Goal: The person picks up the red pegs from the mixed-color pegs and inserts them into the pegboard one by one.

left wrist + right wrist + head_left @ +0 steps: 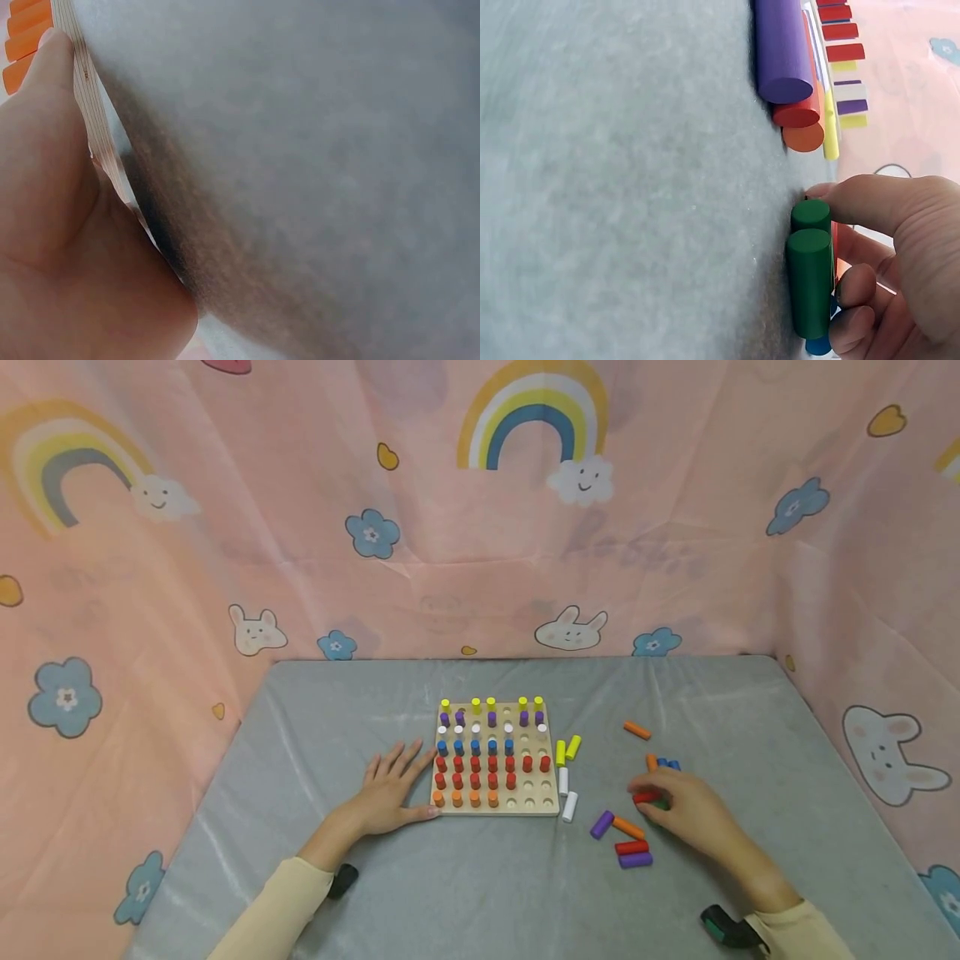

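Observation:
A wooden pegboard (528, 802) lies mid-table, with rows of yellow, purple, white, blue, red and orange pegs standing in it. My left hand (386, 797) rests beside its left edge, fingers spread; the thumb (49, 67) touches the front left corner near the orange pegs (28, 37). To the right of the board, my right hand (697, 810) is over a group of loose pegs. Its thumb and fingers pinch a red peg (645, 796), partly hidden by them. Green pegs (810, 281) lie right at these fingers, and blue pegs (667, 763) are just behind.
Along the board's right side lie loose yellow pegs (573, 747) and white pegs (570, 807). Purple (602, 824), orange (628, 827) and red pegs (632, 847) lie in front of the right hand. One orange peg (637, 730) lies farther back. A patterned pink curtain (465, 552) surrounds the table.

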{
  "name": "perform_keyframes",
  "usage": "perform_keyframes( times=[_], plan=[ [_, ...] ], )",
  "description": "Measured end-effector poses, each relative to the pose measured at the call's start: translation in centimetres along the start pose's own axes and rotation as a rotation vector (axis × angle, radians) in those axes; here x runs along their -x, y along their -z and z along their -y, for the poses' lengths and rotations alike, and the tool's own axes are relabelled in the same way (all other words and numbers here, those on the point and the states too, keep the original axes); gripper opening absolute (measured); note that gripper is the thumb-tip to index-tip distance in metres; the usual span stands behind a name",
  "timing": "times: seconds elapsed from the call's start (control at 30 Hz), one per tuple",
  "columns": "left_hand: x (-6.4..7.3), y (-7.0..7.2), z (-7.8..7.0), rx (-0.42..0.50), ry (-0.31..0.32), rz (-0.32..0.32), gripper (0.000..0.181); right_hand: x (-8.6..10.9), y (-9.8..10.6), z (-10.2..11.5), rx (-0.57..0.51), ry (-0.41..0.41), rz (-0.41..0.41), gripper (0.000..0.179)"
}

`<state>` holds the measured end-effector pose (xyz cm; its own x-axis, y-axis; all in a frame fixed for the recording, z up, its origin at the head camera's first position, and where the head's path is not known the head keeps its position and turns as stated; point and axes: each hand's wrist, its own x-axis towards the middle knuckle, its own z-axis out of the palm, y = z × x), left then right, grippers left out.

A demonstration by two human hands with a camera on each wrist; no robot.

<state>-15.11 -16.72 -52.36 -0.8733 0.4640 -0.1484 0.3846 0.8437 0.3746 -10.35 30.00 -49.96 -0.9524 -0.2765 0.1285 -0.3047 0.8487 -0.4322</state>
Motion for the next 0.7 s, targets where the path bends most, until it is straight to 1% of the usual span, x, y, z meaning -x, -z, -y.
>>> perform_keyframes(
  times=[0.33,0.7],
  plan=[
    [-0.06,-0.09,0.16,-0.001,-0.006,-0.008,0.096,-0.51,-0.06,0.39,-0.015,-0.035,0.013,0.024],
    [0.02,0.04,0.03,0.008,-0.005,-0.001,0.096,-0.97,-0.28,0.56,-0.01,-0.017,-0.043,0.021]
  ],
)
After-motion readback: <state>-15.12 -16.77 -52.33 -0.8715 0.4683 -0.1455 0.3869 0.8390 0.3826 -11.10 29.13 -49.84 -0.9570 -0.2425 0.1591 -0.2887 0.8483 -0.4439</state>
